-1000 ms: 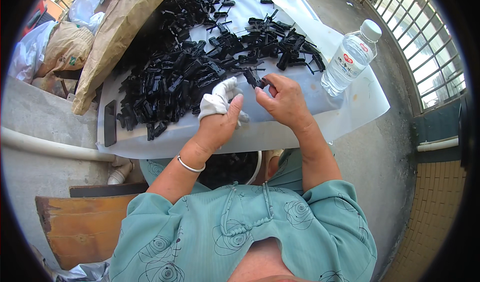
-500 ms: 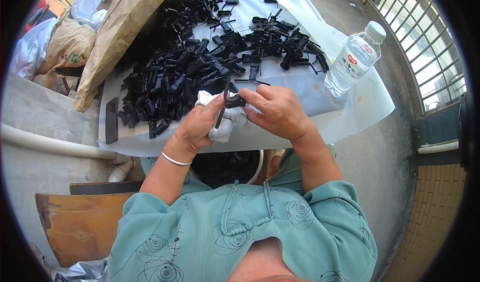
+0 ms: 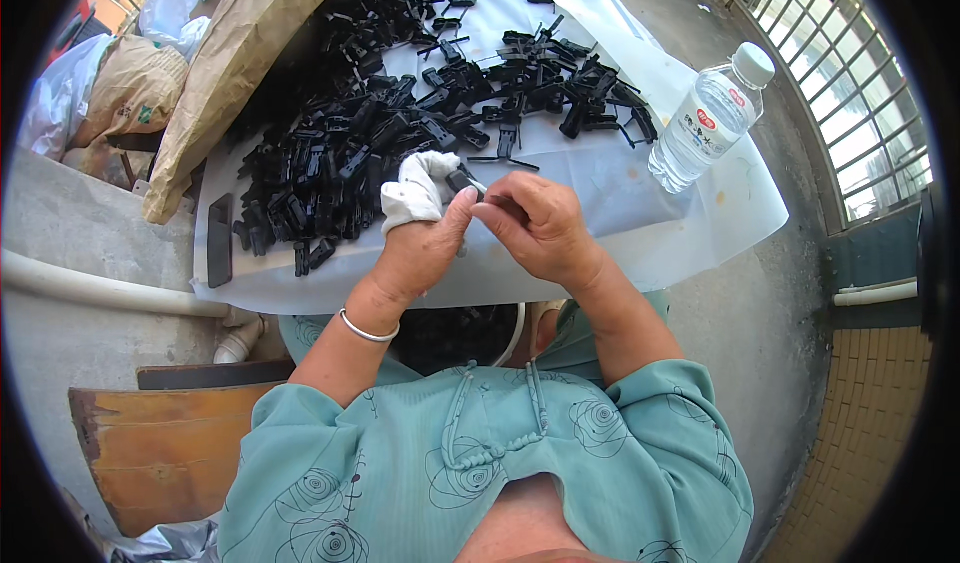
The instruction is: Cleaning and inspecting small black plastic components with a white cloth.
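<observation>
Over the near edge of the white-covered table, both my hands meet on one small black plastic part. My left hand is closed on it with the thumb pressed along its near end; white cloth covers the fingers of that hand. From the other side, my right hand pinches the part's right end between thumb and bent fingers, which hide much of it. Just beyond my hands lies a large heap of similar black plastic parts, and a looser cluster spreads to the right.
A clear water bottle stands at the table's right side. Brown paper rises along the left edge, near a flat black bar. Under the near edge, a white-rimmed bucket holds dark pieces. A barred window is at far right.
My left hand has shifted right and turned, and the cloth now shows above its fingers. The black part has been tilted, and its long thin strip no longer stands upright in view.
</observation>
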Tool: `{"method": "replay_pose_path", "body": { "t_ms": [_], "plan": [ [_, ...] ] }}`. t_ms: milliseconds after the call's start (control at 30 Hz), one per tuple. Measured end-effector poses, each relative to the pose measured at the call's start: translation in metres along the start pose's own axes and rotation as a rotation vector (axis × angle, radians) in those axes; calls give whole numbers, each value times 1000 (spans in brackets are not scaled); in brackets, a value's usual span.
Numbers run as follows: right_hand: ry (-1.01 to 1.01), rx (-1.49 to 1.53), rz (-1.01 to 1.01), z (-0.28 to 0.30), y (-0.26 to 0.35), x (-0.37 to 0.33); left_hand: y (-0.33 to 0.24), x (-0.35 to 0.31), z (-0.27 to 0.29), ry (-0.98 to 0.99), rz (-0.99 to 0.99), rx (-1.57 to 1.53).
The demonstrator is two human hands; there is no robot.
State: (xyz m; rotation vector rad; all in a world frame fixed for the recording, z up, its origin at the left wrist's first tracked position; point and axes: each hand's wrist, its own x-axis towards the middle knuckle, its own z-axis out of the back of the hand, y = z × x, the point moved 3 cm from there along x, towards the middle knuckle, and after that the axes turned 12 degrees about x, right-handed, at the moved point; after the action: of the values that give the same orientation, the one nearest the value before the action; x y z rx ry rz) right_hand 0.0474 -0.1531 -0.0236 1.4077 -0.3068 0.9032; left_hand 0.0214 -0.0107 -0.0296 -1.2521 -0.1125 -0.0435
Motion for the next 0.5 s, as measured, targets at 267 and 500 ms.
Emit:
{"method": "replay_pose_path", "body": {
  "t_ms": [267, 500],
  "plan": [
    [76, 130, 68, -5, 13, 2, 6, -5, -2, 77, -53, -58],
    [-114, 178, -443, 1, -12, -1, -7, -6, -3, 118, -154, 18]
  ]
}}
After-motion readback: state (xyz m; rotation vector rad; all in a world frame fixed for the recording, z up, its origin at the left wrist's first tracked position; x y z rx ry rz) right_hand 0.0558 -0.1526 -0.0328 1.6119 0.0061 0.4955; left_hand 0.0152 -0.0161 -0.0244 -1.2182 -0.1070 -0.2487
